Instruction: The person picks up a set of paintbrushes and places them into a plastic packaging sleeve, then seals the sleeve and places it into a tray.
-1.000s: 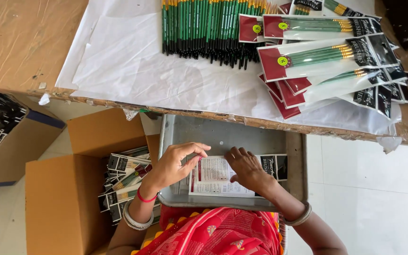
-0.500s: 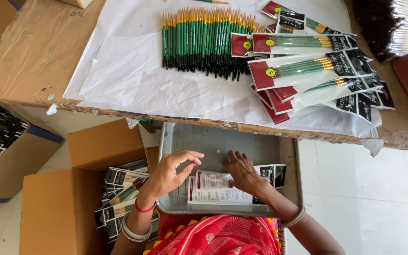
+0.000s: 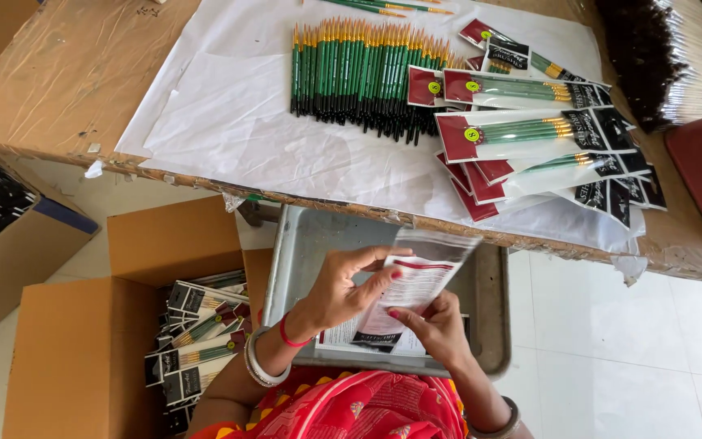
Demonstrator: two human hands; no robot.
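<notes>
Both my hands have lifted one clear packet (image 3: 416,284) with a red-and-white card out of the grey tray (image 3: 302,244); my left hand (image 3: 339,289) pinches its upper edge, my right hand (image 3: 432,325) grips its lower end. One loose row of green brushes (image 3: 359,73) lies on the desk (image 3: 58,73), filled packets (image 3: 530,138) fanned toward its front edge; another boxful (image 3: 197,333) sits at my left.

Empty clear packet (image 3: 416,289) between both hands (image 3: 343,289)
</notes>
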